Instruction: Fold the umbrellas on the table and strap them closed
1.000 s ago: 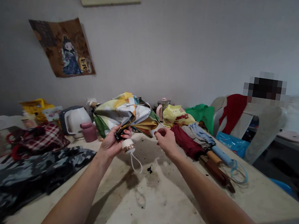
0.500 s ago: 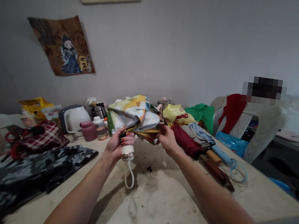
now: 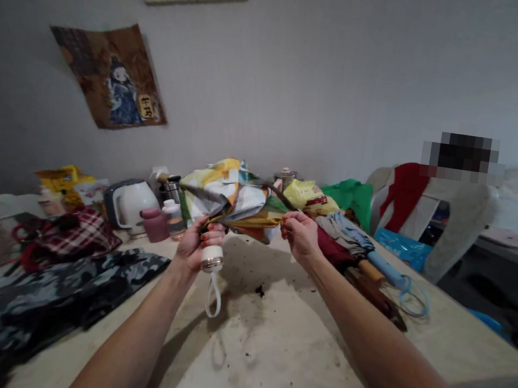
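Note:
My left hand (image 3: 197, 243) is closed round the white handle of a folding umbrella (image 3: 232, 197) with a yellow, white and green canopy, held above the table (image 3: 275, 350). A white wrist loop (image 3: 214, 290) hangs from the handle. My right hand (image 3: 300, 233) pinches the canopy's edge on the right side and pulls the fabric out. The canopy is loose and crumpled.
Several folded umbrellas (image 3: 357, 253) lie at the right of the table. A camouflage canopy (image 3: 32, 297) and a plaid one (image 3: 75, 229) lie at the left. A white kettle (image 3: 130, 201), a pink cup (image 3: 154, 224) and bottles stand behind. A chair (image 3: 452, 221) with a person is at the right.
The umbrella's handle has swung down to point at the table. My right hand went from hovering open beside the canopy to pinching its edge.

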Demonstrator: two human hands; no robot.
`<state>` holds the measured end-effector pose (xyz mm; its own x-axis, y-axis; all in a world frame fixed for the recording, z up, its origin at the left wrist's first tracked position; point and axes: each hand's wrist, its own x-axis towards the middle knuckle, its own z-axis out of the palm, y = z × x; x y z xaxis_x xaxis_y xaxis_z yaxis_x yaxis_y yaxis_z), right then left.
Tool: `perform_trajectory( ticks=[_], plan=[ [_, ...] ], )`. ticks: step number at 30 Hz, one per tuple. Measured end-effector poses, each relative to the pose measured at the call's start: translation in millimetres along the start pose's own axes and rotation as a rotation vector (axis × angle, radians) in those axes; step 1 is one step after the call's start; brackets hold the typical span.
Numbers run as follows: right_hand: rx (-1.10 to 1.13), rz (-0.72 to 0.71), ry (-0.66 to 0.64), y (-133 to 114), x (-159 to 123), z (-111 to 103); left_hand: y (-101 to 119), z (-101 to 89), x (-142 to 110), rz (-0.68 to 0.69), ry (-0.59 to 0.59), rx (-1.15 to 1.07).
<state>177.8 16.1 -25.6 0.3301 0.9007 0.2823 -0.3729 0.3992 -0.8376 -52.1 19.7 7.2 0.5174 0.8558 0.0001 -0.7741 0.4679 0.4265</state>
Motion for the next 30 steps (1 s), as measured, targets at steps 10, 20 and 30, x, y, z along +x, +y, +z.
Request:
perform_trajectory(
  ticks=[10, 20, 30],
  plan=[
    [0.153, 0.413, -0.009, 15, -4, 3, -4, -4.0, 4, -0.049, 0.033, -0.010],
    [0.247, 0.199, -0.049, 11, 9, -10, -1, -7.5, 1, -0.101, 0.082, -0.014],
    [-0.106, -0.112, -0.271, -10, 17, -34, 3, -2.7, -6, -0.108, 0.123, 0.002]
  ],
)
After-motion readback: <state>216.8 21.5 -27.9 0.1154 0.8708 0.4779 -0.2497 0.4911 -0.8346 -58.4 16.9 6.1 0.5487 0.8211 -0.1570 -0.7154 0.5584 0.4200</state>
